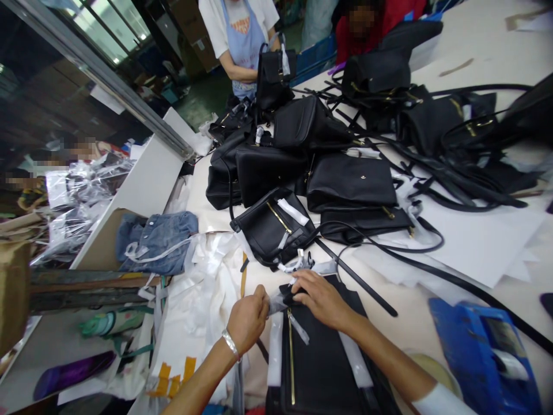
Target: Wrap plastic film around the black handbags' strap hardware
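Note:
A black bag (322,357) with a gold zipper lies on the table right in front of me, white foam wrap running along its two sides. My left hand (248,320), with a silver bracelet at the wrist, is closed in a pinch on a strip of clear plastic wrap (275,304) at the bag's top left corner. Bent over the bag's top edge, my right hand (322,297) has its fingers closed around a short black strap (288,295); the fingers partly hide it. Just beyond lies a smaller black bag (274,227) with a slanted gold zipper.
Several black bags (352,181) with long straps cover the table's far side. White sheets (484,236) lie right, near a blue tape dispenser (496,351). Left are crumpled white wrapping (203,288), a folded denim piece (158,242) and a shelf with bottles. Opposite, a person in an apron (244,40) handles a bag.

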Demonstrator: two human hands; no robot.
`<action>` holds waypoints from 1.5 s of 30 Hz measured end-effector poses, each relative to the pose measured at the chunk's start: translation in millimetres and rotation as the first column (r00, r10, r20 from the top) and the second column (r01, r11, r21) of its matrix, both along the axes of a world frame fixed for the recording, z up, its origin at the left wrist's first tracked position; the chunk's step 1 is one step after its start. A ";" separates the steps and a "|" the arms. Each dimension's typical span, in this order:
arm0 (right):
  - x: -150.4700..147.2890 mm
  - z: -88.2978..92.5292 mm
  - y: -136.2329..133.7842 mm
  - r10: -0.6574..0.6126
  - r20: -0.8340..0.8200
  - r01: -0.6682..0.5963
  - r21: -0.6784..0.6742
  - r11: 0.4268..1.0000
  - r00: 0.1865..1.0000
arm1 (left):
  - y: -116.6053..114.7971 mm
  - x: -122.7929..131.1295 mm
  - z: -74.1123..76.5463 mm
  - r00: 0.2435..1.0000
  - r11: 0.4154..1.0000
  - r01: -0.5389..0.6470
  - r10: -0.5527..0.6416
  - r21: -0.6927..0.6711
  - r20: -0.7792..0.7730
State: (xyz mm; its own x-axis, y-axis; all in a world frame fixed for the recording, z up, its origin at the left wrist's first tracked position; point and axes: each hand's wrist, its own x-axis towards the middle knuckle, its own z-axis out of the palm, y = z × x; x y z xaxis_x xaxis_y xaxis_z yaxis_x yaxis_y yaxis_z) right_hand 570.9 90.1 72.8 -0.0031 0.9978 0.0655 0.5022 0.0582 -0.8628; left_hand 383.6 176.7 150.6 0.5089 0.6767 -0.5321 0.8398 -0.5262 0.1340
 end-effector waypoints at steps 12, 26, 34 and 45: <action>4.7 -7.1 13.1 -0.026 0.011 0.027 -0.027 0.999 1.000 | -3.6 12.5 -7.8 0.991 0.993 0.083 -0.074 0.079 -0.111; -14.1 -24.0 -12.8 -0.079 0.009 0.080 -0.116 0.990 0.997 | -0.1 23.4 -12.0 0.978 0.983 0.152 -0.135 0.103 -0.161; -16.4 -41.0 -18.6 -0.025 -0.057 0.020 -0.080 0.997 0.998 | -0.3 46.2 -20.4 0.956 0.971 0.228 -0.211 0.067 -0.204; -16.4 -51.0 -21.3 -0.001 -0.153 -0.012 -0.085 0.996 0.988 | -4.3 72.7 -33.4 0.945 0.960 0.271 -0.253 0.064 -0.206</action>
